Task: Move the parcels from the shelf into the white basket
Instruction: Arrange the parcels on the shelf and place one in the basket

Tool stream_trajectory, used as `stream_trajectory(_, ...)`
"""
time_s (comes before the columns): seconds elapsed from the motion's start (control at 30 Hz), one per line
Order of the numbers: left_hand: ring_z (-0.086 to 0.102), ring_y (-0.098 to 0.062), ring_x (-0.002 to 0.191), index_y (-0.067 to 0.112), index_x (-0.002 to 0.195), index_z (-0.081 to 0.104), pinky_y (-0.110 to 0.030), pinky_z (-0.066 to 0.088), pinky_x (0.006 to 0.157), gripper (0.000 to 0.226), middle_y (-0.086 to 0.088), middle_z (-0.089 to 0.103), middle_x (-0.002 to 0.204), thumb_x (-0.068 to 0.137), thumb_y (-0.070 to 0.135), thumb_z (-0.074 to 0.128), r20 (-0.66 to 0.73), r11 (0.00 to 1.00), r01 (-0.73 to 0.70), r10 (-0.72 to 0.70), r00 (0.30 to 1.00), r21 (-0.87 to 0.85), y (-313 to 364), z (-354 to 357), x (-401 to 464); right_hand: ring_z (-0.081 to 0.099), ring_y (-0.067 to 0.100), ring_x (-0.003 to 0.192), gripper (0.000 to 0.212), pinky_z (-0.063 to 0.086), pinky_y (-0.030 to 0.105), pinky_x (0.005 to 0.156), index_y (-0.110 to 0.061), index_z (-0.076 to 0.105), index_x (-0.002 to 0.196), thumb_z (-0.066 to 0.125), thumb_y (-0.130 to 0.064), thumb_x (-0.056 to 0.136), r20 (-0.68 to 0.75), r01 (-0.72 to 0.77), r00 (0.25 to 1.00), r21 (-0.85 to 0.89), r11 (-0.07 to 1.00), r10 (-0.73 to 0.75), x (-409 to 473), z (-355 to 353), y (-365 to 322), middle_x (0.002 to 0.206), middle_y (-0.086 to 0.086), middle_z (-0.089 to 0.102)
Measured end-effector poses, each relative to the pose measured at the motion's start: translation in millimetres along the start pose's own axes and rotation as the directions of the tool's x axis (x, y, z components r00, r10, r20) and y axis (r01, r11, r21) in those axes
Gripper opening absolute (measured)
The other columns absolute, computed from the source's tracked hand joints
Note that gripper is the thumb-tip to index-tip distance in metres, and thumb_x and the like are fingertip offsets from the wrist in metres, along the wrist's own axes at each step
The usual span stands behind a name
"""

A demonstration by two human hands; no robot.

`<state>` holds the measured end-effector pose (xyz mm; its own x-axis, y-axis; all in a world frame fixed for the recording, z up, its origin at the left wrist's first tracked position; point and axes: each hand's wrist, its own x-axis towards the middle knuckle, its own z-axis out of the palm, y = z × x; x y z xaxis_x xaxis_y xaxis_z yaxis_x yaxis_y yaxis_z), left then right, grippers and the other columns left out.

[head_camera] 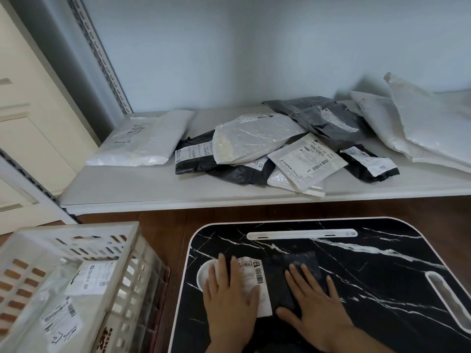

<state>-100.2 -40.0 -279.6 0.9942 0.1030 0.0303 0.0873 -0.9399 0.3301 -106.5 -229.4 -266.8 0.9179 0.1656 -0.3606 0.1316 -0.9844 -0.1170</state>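
Head view, nearest first: both hands lie flat with straight fingers on a dark, soft, matte parcel that rests on the black marble-patterned table, a glossy slab with rounded corners, white veins and a white edge. The left hand presses on the parcel's wrinkled white shipping label, the right hand on the bare dark film beside it. The parcel's long axis runs left to right across the table. To the left stands the white basket, a rigid slotted plastic crate holding pale labelled parcels. Beyond, on the smooth white shelf, lie more parcels: a plump white bag, a heap of crinkled black, grey and translucent mailers, and large white bags at the right.
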Motion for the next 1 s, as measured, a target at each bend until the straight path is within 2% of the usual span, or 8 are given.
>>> stream_trajectory(0.07,0.036,-0.026,0.131,0.012,0.147,0.029,-0.037,0.036,0.104,0.075,-0.009,0.030,0.150,0.088,0.052,0.054,0.116,0.893,0.363,-0.344,0.932,-0.266,9.5,-25.9,-3.2,-0.025,0.006,0.141,0.123,-0.006,0.050,0.115,-0.028,0.002,0.153,-0.015,-0.089,0.047,0.064,0.013,0.998,0.079,0.997,-0.018,-0.5,-12.1,-1.9,0.158,-0.014,-0.013)
stream_trajectory(0.13,0.053,-0.022,0.105,0.006,0.129,0.047,-0.032,0.045,0.088,0.061,-0.010,0.052,0.125,0.082,0.035,0.071,0.342,0.574,0.619,-0.523,0.781,-0.536,7.8,-38.4,-7.7,-0.023,0.014,0.144,0.134,-0.005,0.055,0.115,-0.030,-0.005,0.153,-0.019,-0.088,0.033,0.194,-0.041,0.981,0.066,0.997,0.027,-7.3,-25.7,-11.6,0.157,-0.009,-0.022)
stream_trajectory(0.27,0.070,-0.033,0.085,-0.006,0.102,0.067,-0.044,0.058,0.075,0.040,-0.019,0.072,0.093,0.065,-0.002,0.084,0.697,0.063,0.747,-0.315,0.644,-0.662,2.3,-53.4,-14.7,-0.021,0.019,0.145,0.079,-0.003,0.058,0.115,-0.037,0.006,0.153,0.023,-0.076,0.086,0.196,-0.049,0.980,0.062,0.997,0.036,-20.7,-36.4,-28.0,0.158,-0.002,-0.024)
stream_trajectory(0.33,0.070,-0.032,0.085,-0.003,0.098,0.069,-0.041,0.058,0.073,0.034,-0.018,0.073,0.092,0.066,-0.007,0.081,0.708,0.134,0.746,-0.244,0.663,-0.653,0.9,-68.8,-14.1,-0.020,0.019,0.146,0.079,0.001,0.054,0.117,-0.037,0.006,0.153,0.038,-0.069,0.088,0.156,-0.030,0.988,0.116,0.993,0.012,-25.5,-42.4,-33.3,0.158,-0.002,-0.024)
stream_trajectory(0.47,0.071,-0.020,0.088,0.006,0.104,0.068,-0.033,0.058,0.078,0.034,-0.006,0.074,0.097,0.073,0.000,0.079,0.610,0.396,0.602,-0.123,0.783,-0.693,-16.3,-119.9,1.6,0.003,0.019,0.148,0.140,0.017,0.039,0.118,-0.026,-0.004,0.154,0.055,-0.091,0.045,-0.016,0.014,1.000,0.468,0.884,-0.008,-26.9,-73.3,-54.5,0.161,-0.001,-0.007)
stream_trajectory(0.6,0.070,-0.008,0.090,0.014,0.109,0.067,-0.017,0.054,0.072,0.032,0.004,0.073,0.100,0.079,0.006,0.075,0.485,0.491,0.418,0.012,0.874,-0.764,-48.7,-192.4,6.4,0.061,0.010,0.110,0.119,0.049,0.021,0.087,-0.029,0.037,0.138,0.097,-0.042,0.036,-0.102,0.125,0.990,0.947,0.295,-0.092,-25.9,-117.5,-97.0,0.124,-0.006,0.062)
stream_trajectory(0.7,0.070,-0.010,0.092,0.020,0.099,0.069,-0.022,0.055,0.078,0.028,0.004,0.074,0.100,0.077,0.007,0.077,0.426,0.442,0.374,0.020,0.904,-0.815,-87.8,-231.3,5.6,0.070,0.025,0.096,0.104,0.056,0.032,0.074,-0.018,0.054,0.123,0.096,-0.028,0.029,-0.052,0.061,0.965,0.998,0.025,-0.257,-19.9,-139.5,-146.7,0.107,0.006,0.073)
stream_trajectory(1.0,0.069,-0.023,0.100,0.011,0.120,0.061,-0.043,0.054,0.091,0.050,-0.005,0.072,0.109,0.074,0.007,0.080,0.341,0.184,0.375,-0.193,0.920,-0.908,-229.7,-254.4,-6.4,0.070,0.003,0.077,0.048,0.049,0.010,0.057,-0.019,0.066,0.103,0.085,-0.002,0.063,-0.131,0.219,0.935,0.945,0.245,-0.331,17.5,-152.7,-306.0,0.092,-0.006,0.075)
